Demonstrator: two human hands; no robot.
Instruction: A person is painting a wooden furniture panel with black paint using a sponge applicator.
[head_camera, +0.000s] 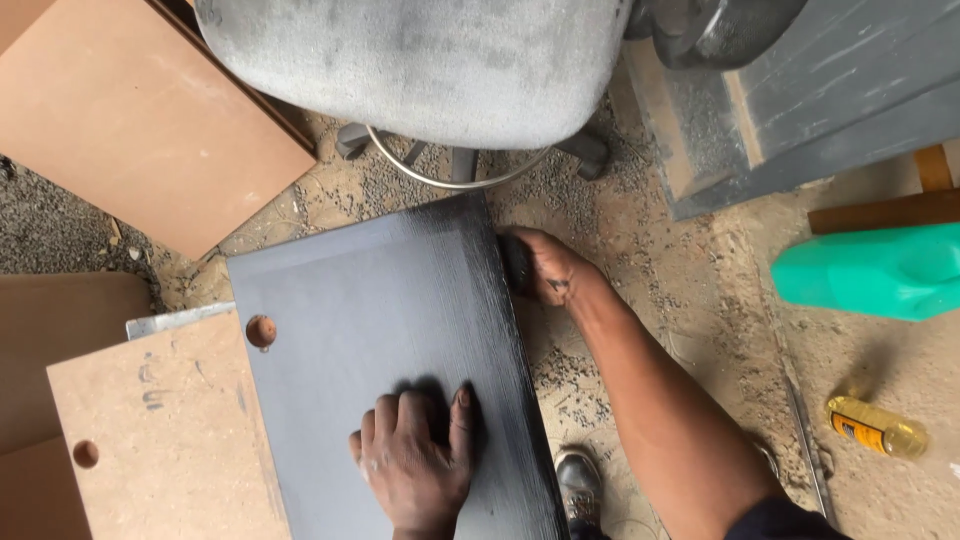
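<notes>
- We see a black-painted cabinet door panel (390, 330) lying flat and tilted across the sawdust-covered floor (700, 290), its lower left part resting over a bare fibreboard panel (170, 440) with a round hole.
- A round hinge hole (261, 331) shows near the black panel's left edge.
- Our left hand (415, 460) presses palm down on the panel's lower middle, fingers spread a little and holding nothing.
- Our right hand (545, 268) reaches out with the arm nearly straight to the panel's upper right edge, fingers curled around a small dark pad (515, 265) against that edge; we cannot tell what kind of pad it is.
- Just beyond the panel's far end stands a dusty grey stool (420, 60) with a metal foot ring.
- A shoe (578, 485) sits by the panel's lower right corner.
- More brown boards (140, 120) lie at the upper left, grey painted boards (820, 100) at the upper right.
- Well apart on the right lie a green plastic jug (870, 272) and a small yellow bottle (878, 428).
</notes>
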